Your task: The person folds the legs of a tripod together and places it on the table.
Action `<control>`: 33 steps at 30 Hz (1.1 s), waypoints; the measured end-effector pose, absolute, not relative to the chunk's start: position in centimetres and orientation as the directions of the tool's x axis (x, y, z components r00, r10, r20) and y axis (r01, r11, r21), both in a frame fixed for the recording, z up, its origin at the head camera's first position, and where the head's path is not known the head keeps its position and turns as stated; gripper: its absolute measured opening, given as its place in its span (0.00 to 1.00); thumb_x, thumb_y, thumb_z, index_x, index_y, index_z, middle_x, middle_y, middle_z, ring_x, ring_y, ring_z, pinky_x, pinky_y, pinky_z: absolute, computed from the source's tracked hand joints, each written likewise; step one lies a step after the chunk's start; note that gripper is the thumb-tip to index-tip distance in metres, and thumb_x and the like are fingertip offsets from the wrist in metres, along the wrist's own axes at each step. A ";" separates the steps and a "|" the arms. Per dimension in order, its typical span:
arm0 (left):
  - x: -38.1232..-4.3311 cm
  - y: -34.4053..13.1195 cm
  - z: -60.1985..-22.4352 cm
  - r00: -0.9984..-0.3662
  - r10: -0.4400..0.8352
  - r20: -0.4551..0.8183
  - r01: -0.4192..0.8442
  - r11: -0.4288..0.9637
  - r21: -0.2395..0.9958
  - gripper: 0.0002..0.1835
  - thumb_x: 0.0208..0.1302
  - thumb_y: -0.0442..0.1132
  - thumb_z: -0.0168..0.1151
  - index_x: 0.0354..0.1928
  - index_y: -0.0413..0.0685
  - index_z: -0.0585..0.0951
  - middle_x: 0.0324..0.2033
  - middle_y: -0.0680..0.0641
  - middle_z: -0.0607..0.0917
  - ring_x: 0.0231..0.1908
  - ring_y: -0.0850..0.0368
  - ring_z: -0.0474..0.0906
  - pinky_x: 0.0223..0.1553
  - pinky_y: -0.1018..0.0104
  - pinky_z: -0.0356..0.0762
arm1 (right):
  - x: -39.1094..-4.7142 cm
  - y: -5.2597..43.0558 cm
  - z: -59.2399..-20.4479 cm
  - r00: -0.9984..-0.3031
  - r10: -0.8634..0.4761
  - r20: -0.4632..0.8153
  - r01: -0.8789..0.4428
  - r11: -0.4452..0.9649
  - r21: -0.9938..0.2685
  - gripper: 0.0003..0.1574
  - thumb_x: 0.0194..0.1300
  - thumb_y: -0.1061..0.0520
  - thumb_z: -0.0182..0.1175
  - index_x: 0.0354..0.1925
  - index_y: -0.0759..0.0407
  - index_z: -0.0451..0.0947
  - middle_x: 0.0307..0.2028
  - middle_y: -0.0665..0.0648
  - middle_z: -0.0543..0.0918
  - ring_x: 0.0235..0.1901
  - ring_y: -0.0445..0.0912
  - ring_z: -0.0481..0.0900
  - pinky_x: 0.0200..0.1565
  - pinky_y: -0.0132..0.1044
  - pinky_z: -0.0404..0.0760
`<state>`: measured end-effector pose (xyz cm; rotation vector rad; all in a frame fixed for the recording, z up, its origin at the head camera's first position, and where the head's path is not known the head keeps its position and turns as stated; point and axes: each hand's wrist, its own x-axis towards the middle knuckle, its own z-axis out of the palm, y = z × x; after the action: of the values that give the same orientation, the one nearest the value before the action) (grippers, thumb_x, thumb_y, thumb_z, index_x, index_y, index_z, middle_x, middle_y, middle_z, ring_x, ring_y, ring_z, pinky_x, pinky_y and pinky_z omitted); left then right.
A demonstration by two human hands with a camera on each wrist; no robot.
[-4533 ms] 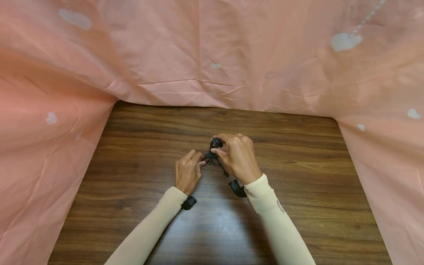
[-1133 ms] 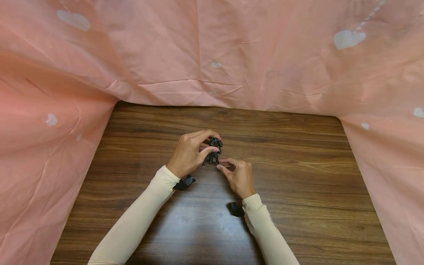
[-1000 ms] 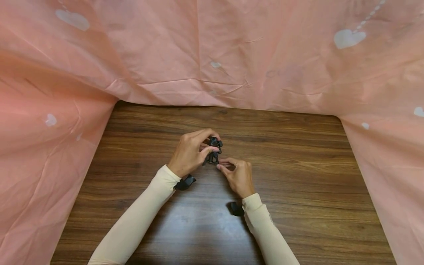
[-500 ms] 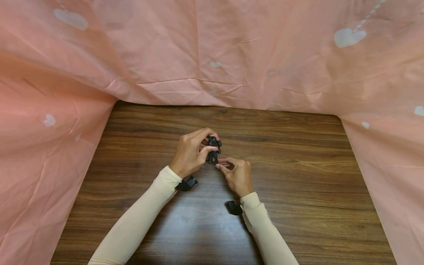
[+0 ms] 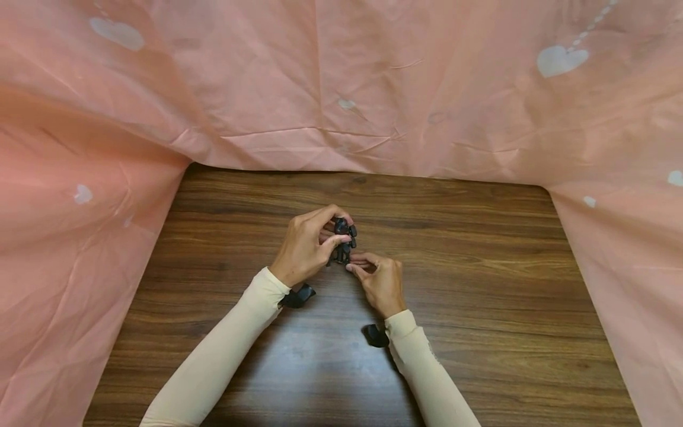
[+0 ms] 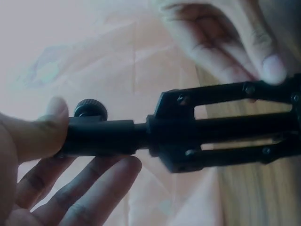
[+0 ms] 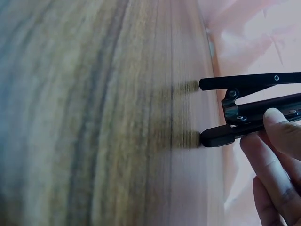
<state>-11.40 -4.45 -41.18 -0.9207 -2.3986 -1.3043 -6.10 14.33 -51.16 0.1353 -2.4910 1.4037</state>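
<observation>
A small black tripod point(image 5: 342, 226) stands near the middle of the table, head up. My left hand point(image 5: 303, 248) grips its upper column between thumb and fingers. In the left wrist view the column point(image 6: 101, 136) lies between the thumb and fingers, with a knurled knob point(image 6: 91, 108) on its side and hinged legs beyond it. My right hand point(image 5: 385, 286) pinches one tripod leg low down, thumb against fingers. The right wrist view shows that leg's rubber foot point(image 7: 217, 136) and a second leg point(image 7: 249, 80) folded close to the centre tube, both tips at the tabletop. The third leg is not plainly seen.
The brown wood-grain table point(image 5: 480, 267) extends around both hands. Pink cloth point(image 5: 341, 77) with pale hearts hangs along its back and both sides. A black wrist-worn device sits at the left cuff point(image 5: 299, 295) and another at the right cuff point(image 5: 376, 335).
Since 4.5 seconds ago the hands have swapped: the right held the tripod's top, the left a leg. Within the last second the right hand has shifted slightly left, with the leg drawn inward.
</observation>
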 end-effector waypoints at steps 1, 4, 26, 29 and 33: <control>-11.4 -4.5 -41.1 -0.763 0.410 0.500 0.644 0.412 0.645 0.17 0.61 0.39 0.79 0.51 0.49 0.85 0.42 0.50 0.91 0.42 0.59 0.89 0.42 0.64 0.88 | -6.0 14.4 -51.1 -0.957 0.052 0.286 -0.219 0.519 -0.826 0.11 0.57 0.62 0.80 0.41 0.61 0.93 0.37 0.58 0.94 0.32 0.45 0.94 0.34 0.26 0.87; -11.3 -4.5 -40.9 -0.758 0.395 0.519 0.652 0.481 0.586 0.23 0.58 0.46 0.82 0.53 0.48 0.85 0.43 0.50 0.91 0.38 0.58 0.88 0.39 0.61 0.85 | -5.9 14.5 -50.9 -0.952 0.053 0.302 -0.236 0.506 -0.830 0.12 0.57 0.63 0.80 0.41 0.61 0.93 0.37 0.57 0.94 0.33 0.45 0.94 0.35 0.26 0.86; -11.4 -4.4 -40.7 -0.768 0.422 0.482 0.640 0.478 0.601 0.16 0.61 0.39 0.78 0.51 0.48 0.88 0.42 0.49 0.92 0.35 0.60 0.89 0.39 0.65 0.87 | -5.2 16.2 -49.5 -0.933 0.116 0.340 -0.232 0.528 -0.817 0.11 0.56 0.62 0.81 0.39 0.59 0.94 0.35 0.57 0.94 0.31 0.47 0.94 0.34 0.47 0.90; -11.3 -4.5 -40.5 -0.788 0.427 0.443 0.613 0.488 0.621 0.18 0.63 0.38 0.77 0.55 0.48 0.87 0.44 0.49 0.91 0.35 0.59 0.89 0.40 0.63 0.87 | -5.0 16.3 -49.5 -0.933 0.121 0.338 -0.227 0.531 -0.816 0.11 0.55 0.62 0.82 0.39 0.59 0.93 0.35 0.56 0.94 0.32 0.48 0.94 0.34 0.48 0.90; -10.8 -4.4 -40.5 -0.813 0.397 0.426 0.582 0.506 0.637 0.26 0.60 0.45 0.80 0.59 0.47 0.85 0.42 0.49 0.90 0.34 0.56 0.90 0.39 0.62 0.88 | -4.8 16.5 -49.5 -0.932 0.128 0.340 -0.225 0.534 -0.815 0.11 0.55 0.62 0.82 0.39 0.58 0.94 0.35 0.56 0.94 0.32 0.48 0.94 0.35 0.49 0.90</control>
<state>-10.78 -4.44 -40.51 -0.8345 -2.5246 -1.1951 -4.77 16.45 -49.48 0.0800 -2.4166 1.3596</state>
